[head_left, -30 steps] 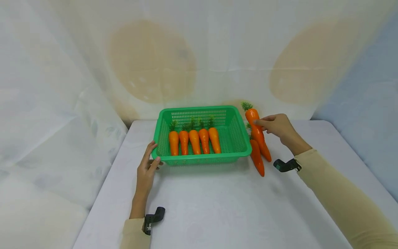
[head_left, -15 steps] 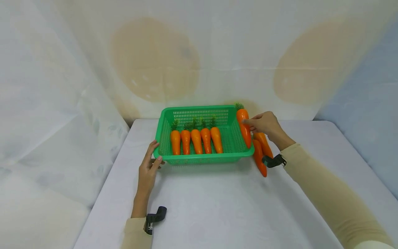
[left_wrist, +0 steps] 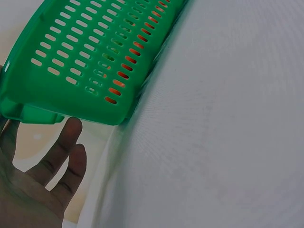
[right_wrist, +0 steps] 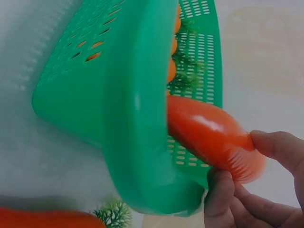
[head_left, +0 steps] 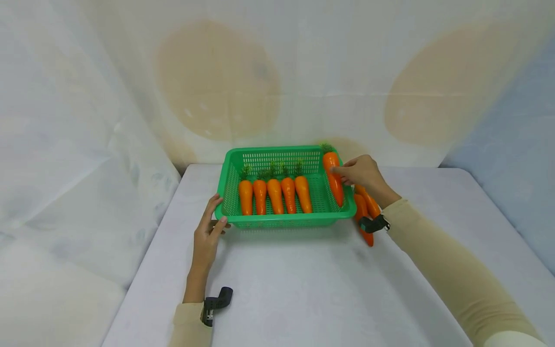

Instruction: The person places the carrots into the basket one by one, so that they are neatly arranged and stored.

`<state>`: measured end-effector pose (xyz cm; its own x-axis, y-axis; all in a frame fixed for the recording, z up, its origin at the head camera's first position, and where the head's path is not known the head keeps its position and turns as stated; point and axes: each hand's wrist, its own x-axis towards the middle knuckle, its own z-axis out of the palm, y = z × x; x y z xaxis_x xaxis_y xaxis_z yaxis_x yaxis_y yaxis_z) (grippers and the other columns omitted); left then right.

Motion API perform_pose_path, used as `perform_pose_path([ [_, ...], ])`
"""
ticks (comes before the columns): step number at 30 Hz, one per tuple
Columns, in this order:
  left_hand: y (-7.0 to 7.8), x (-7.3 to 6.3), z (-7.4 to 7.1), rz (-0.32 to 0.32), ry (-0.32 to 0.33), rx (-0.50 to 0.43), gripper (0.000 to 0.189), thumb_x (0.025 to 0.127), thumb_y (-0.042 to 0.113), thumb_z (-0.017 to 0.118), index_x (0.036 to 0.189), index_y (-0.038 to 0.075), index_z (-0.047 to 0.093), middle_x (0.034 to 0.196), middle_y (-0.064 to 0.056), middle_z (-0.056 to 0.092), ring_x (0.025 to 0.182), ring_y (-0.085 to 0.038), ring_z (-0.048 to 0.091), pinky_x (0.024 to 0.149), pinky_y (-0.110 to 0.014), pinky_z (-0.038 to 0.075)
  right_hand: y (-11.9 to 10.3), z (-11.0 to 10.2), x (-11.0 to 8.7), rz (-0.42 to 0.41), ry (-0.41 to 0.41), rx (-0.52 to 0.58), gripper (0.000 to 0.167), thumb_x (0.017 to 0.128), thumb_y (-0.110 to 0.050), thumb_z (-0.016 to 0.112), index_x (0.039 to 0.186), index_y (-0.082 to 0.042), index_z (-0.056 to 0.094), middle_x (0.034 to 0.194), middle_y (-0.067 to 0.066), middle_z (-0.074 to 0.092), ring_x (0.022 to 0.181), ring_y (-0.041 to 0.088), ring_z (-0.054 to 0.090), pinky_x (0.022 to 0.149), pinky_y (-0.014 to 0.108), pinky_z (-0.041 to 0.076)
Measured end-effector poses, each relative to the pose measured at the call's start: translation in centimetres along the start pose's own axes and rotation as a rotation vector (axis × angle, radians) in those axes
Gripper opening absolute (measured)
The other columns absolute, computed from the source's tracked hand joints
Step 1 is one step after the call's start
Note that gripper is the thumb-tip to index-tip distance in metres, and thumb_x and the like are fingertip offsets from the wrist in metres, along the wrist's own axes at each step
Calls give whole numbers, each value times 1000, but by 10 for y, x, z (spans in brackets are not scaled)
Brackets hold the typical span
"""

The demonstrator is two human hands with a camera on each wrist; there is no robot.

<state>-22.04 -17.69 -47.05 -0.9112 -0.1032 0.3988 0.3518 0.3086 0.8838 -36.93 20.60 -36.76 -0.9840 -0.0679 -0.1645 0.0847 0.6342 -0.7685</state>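
My right hand point(head_left: 365, 172) pinches an orange carrot point(head_left: 332, 176) with a green top between thumb and fingers, over the right end of a green plastic basket point(head_left: 286, 218). In the right wrist view the carrot point(right_wrist: 209, 130) slants down inside the rim, thumb on one side and fingertips on the other. My left hand point(head_left: 205, 241) holds the basket's front left corner, thumb on the front rim and fingers along the left side. Several carrots point(head_left: 275, 195) lie side by side in the basket, green tops to the back.
Two more carrots point(head_left: 370, 204) lie on the white table point(head_left: 286, 289) just right of the basket, partly hidden by the right hand and its wrist camera point(head_left: 374, 224). A pale curtain point(head_left: 329, 72) hangs behind the table, close to the basket's back.
My right hand has carried the carrot left from above the two on the table, over the basket's right rim, and lowered it inside. The left hand stays on the corner.
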Motion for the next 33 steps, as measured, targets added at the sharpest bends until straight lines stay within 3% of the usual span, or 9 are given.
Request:
perform_pose_path([
  [6, 1, 0, 1, -8, -1, -5, 49, 104, 9, 53, 152, 7, 42, 161, -5, 31, 91, -45, 63, 73, -41, 53, 1, 3, -1, -34, -14, -19, 48, 92, -40, 72, 109, 4, 71, 95, 16, 73, 82, 24, 70, 80, 39, 56],
  [19, -1, 0, -1, -6, -2, 9, 49, 104, 10, 53, 152, 8, 42, 161, -3, 31, 91, -44, 63, 73, -39, 52, 18, -10, -6, -58, 10, 10, 54, 94, -45, 68, 126, -1, 64, 118, 17, 68, 102, 29, 65, 93, 45, 51],
  [26, 0, 1, -3, -26, -2, -10, 49, 104, 11, 52, 152, 10, 42, 161, -1, 31, 92, -46, 62, 75, -40, 52, 35, -24, -13, -52, 34, -18, 62, 96, -48, 63, 132, 3, 59, 125, 24, 63, 112, 38, 62, 100, 55, 45],
  [33, -2, 1, -2, -28, -7, -5, 49, 104, 11, 52, 153, 10, 42, 162, -2, 31, 92, -45, 62, 75, -41, 52, 59, -32, -20, -39, 61, -59, 66, 95, -55, 61, 130, 1, 60, 122, 23, 65, 109, 39, 61, 94, 50, 49],
])
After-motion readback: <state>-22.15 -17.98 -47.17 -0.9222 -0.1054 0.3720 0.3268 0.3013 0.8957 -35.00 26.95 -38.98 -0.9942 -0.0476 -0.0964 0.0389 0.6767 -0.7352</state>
